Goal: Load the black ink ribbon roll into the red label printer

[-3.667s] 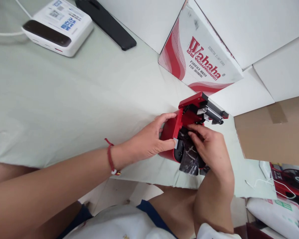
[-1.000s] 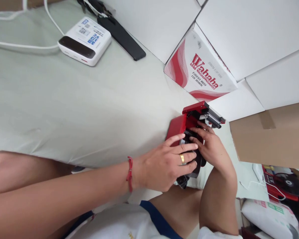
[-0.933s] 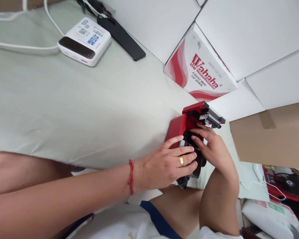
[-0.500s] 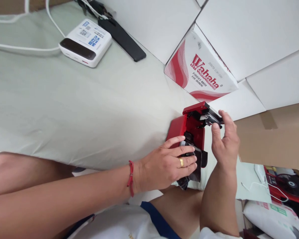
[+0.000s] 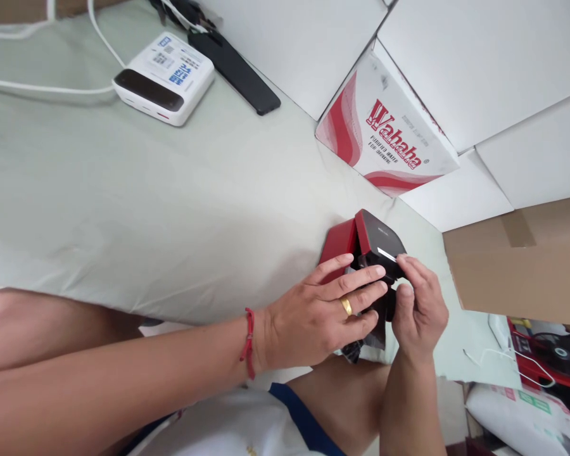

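A red box-shaped device point(image 5: 335, 244) with a hinged black-topped lid point(image 5: 377, 231) stands near the front edge of the covered surface. Its lid is nearly down, with a narrow dark gap along the side. My left hand point(image 5: 330, 307) lies over the device's near part with fingers stretched and spread, touching it. Under those fingers a dark, shiny sheet point(image 5: 377, 332) hangs out toward me. At the lid's free edge, my right hand point(image 5: 420, 304) has its fingers on top and its thumb just below. Whatever is inside the device is hidden.
A white power bank-like box point(image 5: 166, 76) with cables and a black slab point(image 5: 237, 73) lie at the far left. Behind the device stand a Wahaha carton point(image 5: 389, 133), white boxes point(image 5: 441, 63) and a brown carton point(image 5: 517, 253). A stuffed white bag point(image 5: 522, 411) is at lower right.
The lid has swung down from upright to nearly closed, moved by my right hand, which came down and nearer. My left hand has stayed on the device, its fingers shifting slightly right.
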`<state>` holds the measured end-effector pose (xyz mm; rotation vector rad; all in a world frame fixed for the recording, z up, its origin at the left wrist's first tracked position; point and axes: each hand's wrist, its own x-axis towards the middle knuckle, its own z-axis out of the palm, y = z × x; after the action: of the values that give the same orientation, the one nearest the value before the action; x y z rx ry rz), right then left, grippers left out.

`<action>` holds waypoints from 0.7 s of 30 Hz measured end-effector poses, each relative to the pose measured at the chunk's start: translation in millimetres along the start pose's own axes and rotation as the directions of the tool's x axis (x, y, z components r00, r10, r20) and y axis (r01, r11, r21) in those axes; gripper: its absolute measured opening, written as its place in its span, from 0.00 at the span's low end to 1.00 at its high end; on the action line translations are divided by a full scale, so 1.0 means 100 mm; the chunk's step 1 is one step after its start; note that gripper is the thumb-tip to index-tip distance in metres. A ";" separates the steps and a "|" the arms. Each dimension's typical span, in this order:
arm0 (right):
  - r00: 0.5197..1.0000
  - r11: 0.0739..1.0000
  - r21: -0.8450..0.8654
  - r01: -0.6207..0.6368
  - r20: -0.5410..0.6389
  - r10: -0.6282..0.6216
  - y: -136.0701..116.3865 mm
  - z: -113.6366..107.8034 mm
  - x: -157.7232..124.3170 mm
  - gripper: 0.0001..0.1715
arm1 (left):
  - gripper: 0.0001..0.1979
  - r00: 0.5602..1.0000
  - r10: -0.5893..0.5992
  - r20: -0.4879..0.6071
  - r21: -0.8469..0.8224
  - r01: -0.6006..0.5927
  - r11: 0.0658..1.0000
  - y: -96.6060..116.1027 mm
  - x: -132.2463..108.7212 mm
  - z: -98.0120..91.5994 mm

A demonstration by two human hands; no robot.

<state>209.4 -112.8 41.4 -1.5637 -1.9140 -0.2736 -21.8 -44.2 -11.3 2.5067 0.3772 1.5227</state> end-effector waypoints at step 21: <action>0.954 0.928 0.286 -0.238 -0.108 0.278 0.02 0.20 -0.41 0.32 | 0.23 0.948 -0.229 0.222 -0.185 0.271 0.944 -0.28 0.14 -0.13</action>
<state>207.5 -134.0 1.2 -1.5427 -1.5376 -0.0098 -30.7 -12.5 -1.8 2.3112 0.4556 1.1420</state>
